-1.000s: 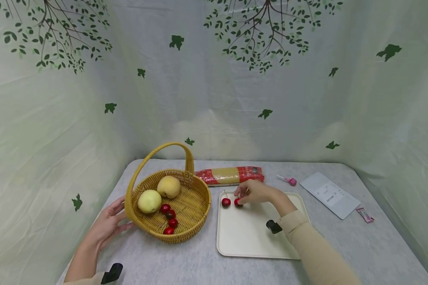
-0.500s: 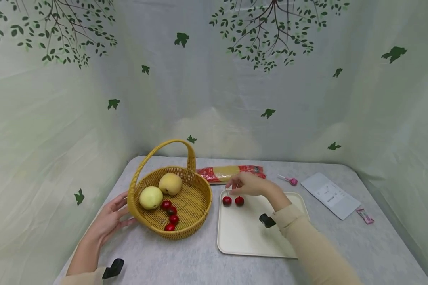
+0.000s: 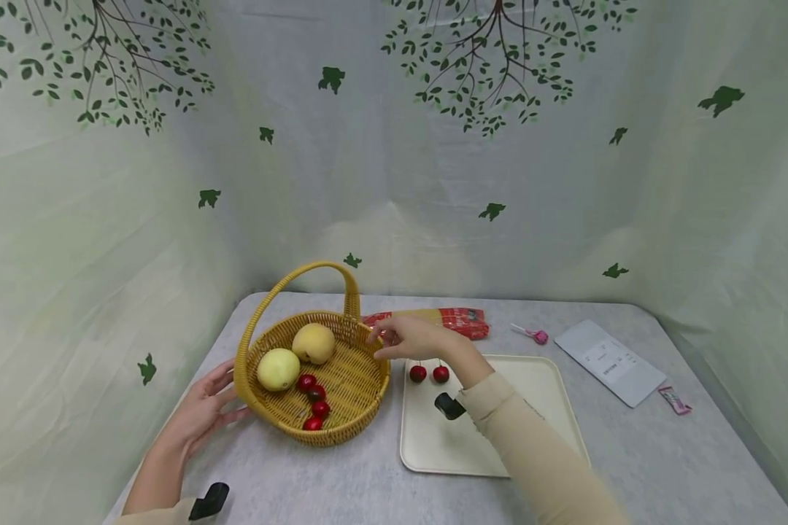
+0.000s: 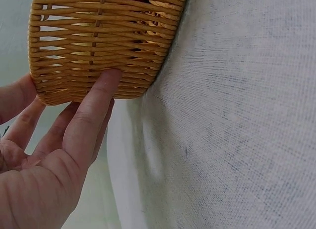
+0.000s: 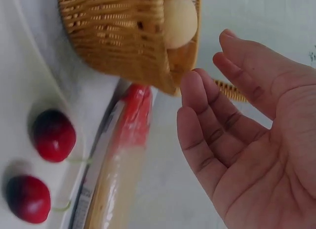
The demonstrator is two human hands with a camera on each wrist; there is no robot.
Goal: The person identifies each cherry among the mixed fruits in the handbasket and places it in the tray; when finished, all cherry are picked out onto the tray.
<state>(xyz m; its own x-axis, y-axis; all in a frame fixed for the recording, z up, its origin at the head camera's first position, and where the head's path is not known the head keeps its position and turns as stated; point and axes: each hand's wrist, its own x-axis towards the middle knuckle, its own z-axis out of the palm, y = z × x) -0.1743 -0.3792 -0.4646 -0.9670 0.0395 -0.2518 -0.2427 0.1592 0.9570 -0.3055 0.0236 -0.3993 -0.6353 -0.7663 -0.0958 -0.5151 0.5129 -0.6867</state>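
Two cherries [image 3: 429, 374] lie side by side at the near-left corner of the cream tray [image 3: 532, 379], stems up, close to the edge that faces the wicker basket [image 3: 361, 379], so they sit just across a narrow gap from where the rest of the fruit is. Your right hand [image 3: 410, 337] hovers above that gap, over the basket's right rim, with fingers loosely spread and nothing between them; the right wrist view shows the bare palm and relaxed fingers [image 5: 207, 135] clearly, with the basket wall and the red-and-yellow packet [image 5: 118, 160] beyond. Your left hand [image 3: 200, 412] rests flat against the basket's outer left wall, fingers straight and one fingertip [image 4: 106, 81] pressed to the weave, which reads as a steadying brace that keeps the light basket from sliding on the grey tablecloth [image 3: 302, 474]. Inside the basket, four more cherries [image 3: 313, 399] lie in a loose line along the near floor, and two pale round fruits [image 3: 295, 357] sit towards the back left, touching each other. Behind the tray lie a pink lollipop [image 3: 532, 334], a white pouch [image 3: 609, 362] and a small pink wrapper [image 3: 673, 399], well apart from both hands.
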